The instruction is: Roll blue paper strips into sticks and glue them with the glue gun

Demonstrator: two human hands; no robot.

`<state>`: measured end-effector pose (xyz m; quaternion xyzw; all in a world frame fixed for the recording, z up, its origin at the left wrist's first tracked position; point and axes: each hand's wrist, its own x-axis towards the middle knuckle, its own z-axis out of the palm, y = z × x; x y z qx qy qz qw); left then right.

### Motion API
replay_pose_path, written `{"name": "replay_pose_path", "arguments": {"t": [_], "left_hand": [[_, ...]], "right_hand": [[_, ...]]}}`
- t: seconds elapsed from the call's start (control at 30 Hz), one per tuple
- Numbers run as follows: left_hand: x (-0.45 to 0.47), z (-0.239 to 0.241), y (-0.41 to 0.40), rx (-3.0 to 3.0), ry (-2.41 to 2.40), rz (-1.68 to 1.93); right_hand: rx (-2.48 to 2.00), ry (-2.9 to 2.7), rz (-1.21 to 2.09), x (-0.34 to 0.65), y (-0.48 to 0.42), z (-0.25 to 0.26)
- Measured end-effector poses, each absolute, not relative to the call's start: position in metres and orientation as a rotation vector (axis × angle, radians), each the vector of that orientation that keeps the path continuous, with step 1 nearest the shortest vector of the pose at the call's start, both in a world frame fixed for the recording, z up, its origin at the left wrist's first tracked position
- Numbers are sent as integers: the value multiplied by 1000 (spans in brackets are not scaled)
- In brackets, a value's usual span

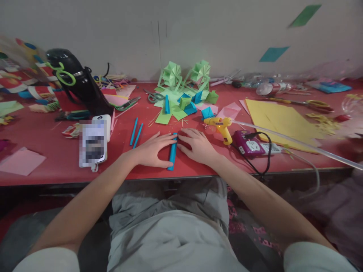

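A narrow piece of rolled or folded blue paper [172, 153] lies lengthwise on the red table between my hands. My left hand [154, 150] holds it from the left, thumb at its near end and fingertips near its far end. From the right, my right hand [197, 146] has its fingers bent against the paper's far end; its exact grip is partly hidden. Two thin blue paper sticks [136, 134] rest just left of my left hand. Beyond my hands sit small folded blue paper pieces [190, 107] and a green cut-paper shape [172, 112].
A yellow glue gun [222, 127] lies to the right, its cord running to a purple power socket [248, 145]. Yellow sheets [280, 121] lie beyond. On the left are a phone [93, 143] and a black bottle [76, 79]. Green paper flowers [172, 74] stand by the wall.
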<state>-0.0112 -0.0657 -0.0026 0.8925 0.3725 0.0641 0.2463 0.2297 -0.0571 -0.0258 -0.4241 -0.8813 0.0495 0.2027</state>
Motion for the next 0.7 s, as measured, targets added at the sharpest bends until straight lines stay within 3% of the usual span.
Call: {"name": "replay_pose_path", "arguments": {"t": [0.17,0.33,0.47,0.7], "left_hand": [[-12,-3,-67,2433,997,205],[-12,-3,-68,2420,1006,227],[-13,-2,-68,2402,1005,239],[-13,-4,-68,2412,1017,223]], "right_hand": [[-1355,-2089,243,258,-74,-19],[-1613,-1716,-63,303,-89,-21],[-1720,-1718,-141,320,-73,-27],[-1921,-1786,66,324,-38,-19]]}}
